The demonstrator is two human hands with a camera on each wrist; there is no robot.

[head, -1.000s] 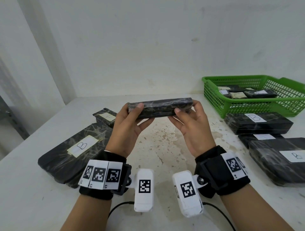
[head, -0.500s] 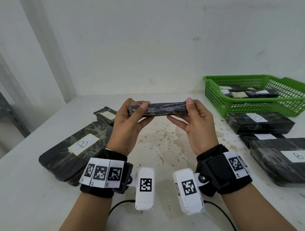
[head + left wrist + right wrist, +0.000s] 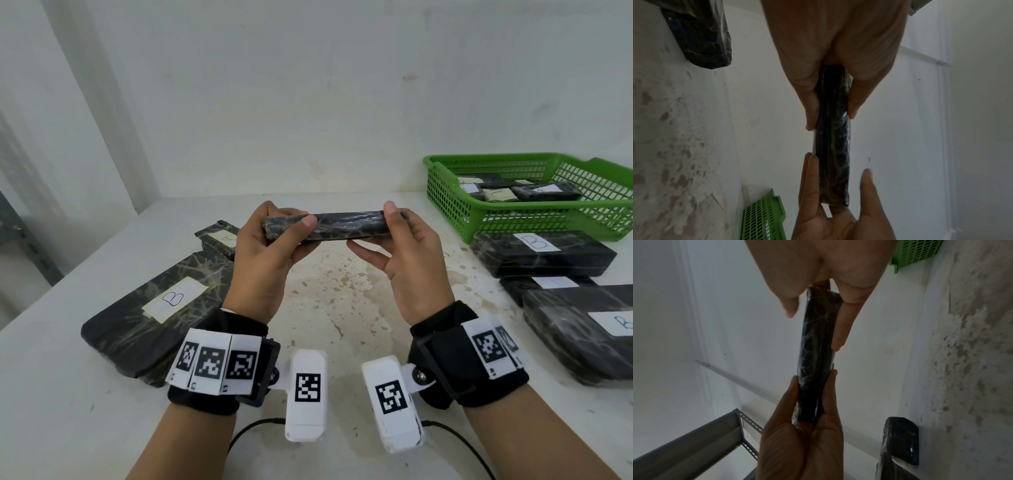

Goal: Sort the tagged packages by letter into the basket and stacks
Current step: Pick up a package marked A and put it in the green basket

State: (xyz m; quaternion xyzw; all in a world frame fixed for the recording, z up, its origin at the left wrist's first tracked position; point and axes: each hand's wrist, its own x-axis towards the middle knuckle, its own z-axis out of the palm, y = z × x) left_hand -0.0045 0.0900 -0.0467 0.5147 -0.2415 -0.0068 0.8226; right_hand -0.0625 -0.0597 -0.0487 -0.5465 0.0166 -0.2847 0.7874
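A black wrapped package [image 3: 342, 226] is held level above the table, its thin edge toward me and no tag showing. My left hand [image 3: 289, 219] pinches its left end, thumb on the near side and fingers behind. My right hand [image 3: 387, 226] cradles the right end: its straight fingers [image 3: 813, 175] lie along one face. Its thumb [image 3: 866, 177] stands a little off the other face. In the right wrist view the package [image 3: 818, 353] runs from my right palm down to the left hand's grip [image 3: 812, 386].
A green basket [image 3: 445, 205] with several tagged packages stands at the back right. In front of it lie black packages tagged B [image 3: 544, 253]. A large B package [image 3: 154, 308] and a small tagged one [image 3: 219, 238] lie on the left. A wall runs behind the table.
The package has been turned from showing its broad near face to lying edge-on. My right thumb has shifted from that face to above the top, and both hands have sunk slightly.
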